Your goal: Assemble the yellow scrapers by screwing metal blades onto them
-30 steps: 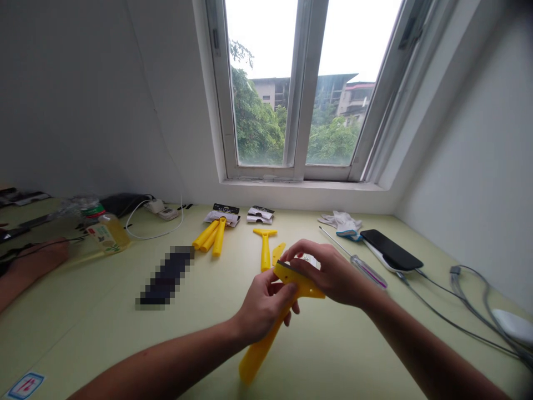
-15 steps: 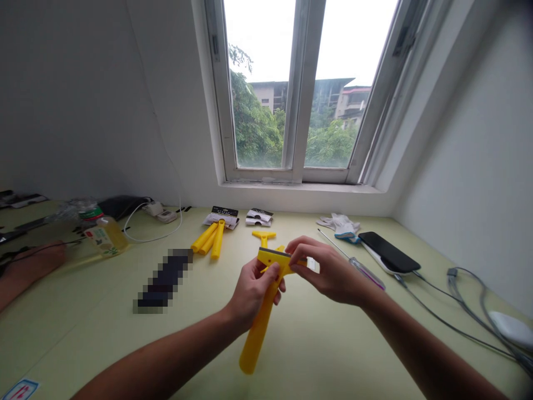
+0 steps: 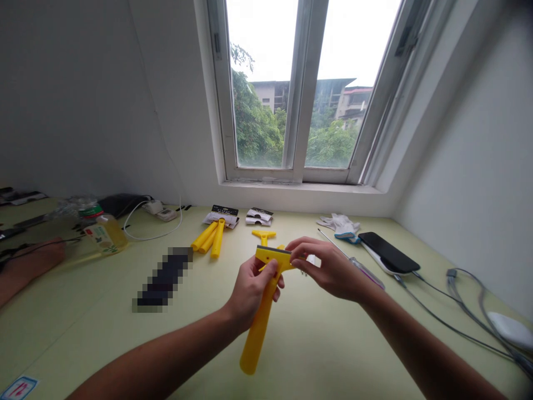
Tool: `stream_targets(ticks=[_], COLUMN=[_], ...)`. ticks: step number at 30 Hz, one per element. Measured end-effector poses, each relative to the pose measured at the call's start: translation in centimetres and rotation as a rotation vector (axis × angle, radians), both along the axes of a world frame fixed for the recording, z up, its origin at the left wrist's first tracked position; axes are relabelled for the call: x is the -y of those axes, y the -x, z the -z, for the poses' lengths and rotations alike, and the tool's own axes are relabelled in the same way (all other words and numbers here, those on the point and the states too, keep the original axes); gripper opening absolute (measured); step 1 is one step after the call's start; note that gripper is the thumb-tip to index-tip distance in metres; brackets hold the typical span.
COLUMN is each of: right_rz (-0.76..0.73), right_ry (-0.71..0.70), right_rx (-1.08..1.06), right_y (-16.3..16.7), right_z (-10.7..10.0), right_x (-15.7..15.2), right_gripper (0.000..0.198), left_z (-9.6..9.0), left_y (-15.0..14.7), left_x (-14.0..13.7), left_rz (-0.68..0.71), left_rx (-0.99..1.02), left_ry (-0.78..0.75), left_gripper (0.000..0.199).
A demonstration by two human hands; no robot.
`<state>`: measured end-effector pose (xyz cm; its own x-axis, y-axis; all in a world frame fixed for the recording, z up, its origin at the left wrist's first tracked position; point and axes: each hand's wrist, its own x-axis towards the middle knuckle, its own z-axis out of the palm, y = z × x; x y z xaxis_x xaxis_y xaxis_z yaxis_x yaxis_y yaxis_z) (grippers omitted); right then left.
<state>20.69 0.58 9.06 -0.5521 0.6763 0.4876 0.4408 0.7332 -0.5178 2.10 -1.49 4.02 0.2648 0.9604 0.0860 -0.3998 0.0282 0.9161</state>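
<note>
A yellow scraper (image 3: 259, 333) with a dark strip along its wide head is held above the table, its long handle slanting down toward me. My left hand (image 3: 251, 289) is closed around it just below the head, thumb lying on the front face. The thumb and fingers of my right hand (image 3: 322, 265) pinch the right end of the head and hide that corner. Just beyond the head lies another yellow T-shaped scraper head (image 3: 264, 234), partly covered. Small shiny pieces (image 3: 310, 261) show behind my right fingers, too small to make out.
Several yellow handles (image 3: 216, 241) lie by black-and-white packaging (image 3: 259, 216). To the right are a screwdriver (image 3: 366, 272), white gloves (image 3: 343, 225), a phone (image 3: 389, 250) and cables. A bottle (image 3: 104, 233) and another person's hand (image 3: 41, 258) are at left.
Both hands stay on the scraper at almost the same spot. Its head has shifted very slightly left and up. The other person's hand at left has barely moved.
</note>
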Motion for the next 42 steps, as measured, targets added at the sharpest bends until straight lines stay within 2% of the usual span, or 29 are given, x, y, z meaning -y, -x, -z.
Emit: stream_targets(ticks=[7,17,24,27,29,31,33,35,37,39,42], right_rz=[-0.012,0.033,0.055,0.049,0.083,0.157,0.196,0.175,0.149,0.179,0.260], right_ry=[0.024,-0.168,-0.188,-0.170,-0.184,-0.176,-0.099,0.008,0.052,0.010,-0.109], right_rx=[-0.046,0.054,0.119,0.077,0.003,-0.099,-0.180,-0.209,-0.166,-0.078,0.028], right_y=[0.3,0.2,-0.1,-0.3,-0.5,-0.9,-1.2,-1.4,-1.3,-1.2,-1.2], right_z=[0.1,0.8,0.8,0.6,0.1,-0.4,-1.0,-1.5,-1.8,-2.0,-1.9], right_x=[0.1,-0.3,-0.4,-0.3,-0.2,0.0,0.3,0.7,0.9,1.1,0.9], right_gripper=[0.009,0.007,0.005,0.006,0.007,0.008,0.010,0.011,0.011,0.010,0.008], left_z=[-0.1,-0.1,0.0,-0.2,-0.5,-0.9,-1.3,-1.5,-1.6,-1.4,-1.0], left_y=[0.0,0.1,0.0,0.1,0.4,0.9,1.5,2.0,2.5,2.7,2.8], left_x=[0.2,0.0,-0.1,-0.1,0.0,0.0,0.0,-0.1,-0.2,-0.5,-1.2], left_rz=[0.002,0.006,0.014,0.031,0.024,-0.043,-0.147,-0.238,-0.278,-0.305,-0.342], left_rx=[0.027,0.122,0.128,0.075,-0.012,-0.159,-0.344,-0.541,-0.726,-0.873,-1.018], left_ry=[0.020,0.048,0.058,0.006,-0.105,-0.340,-0.732,-1.157,-1.460,-1.600,-1.652], left_gripper=[0.032,0.027,0.028,0.025,0.023,0.019,0.015,0.021,0.029,0.030,0.025])
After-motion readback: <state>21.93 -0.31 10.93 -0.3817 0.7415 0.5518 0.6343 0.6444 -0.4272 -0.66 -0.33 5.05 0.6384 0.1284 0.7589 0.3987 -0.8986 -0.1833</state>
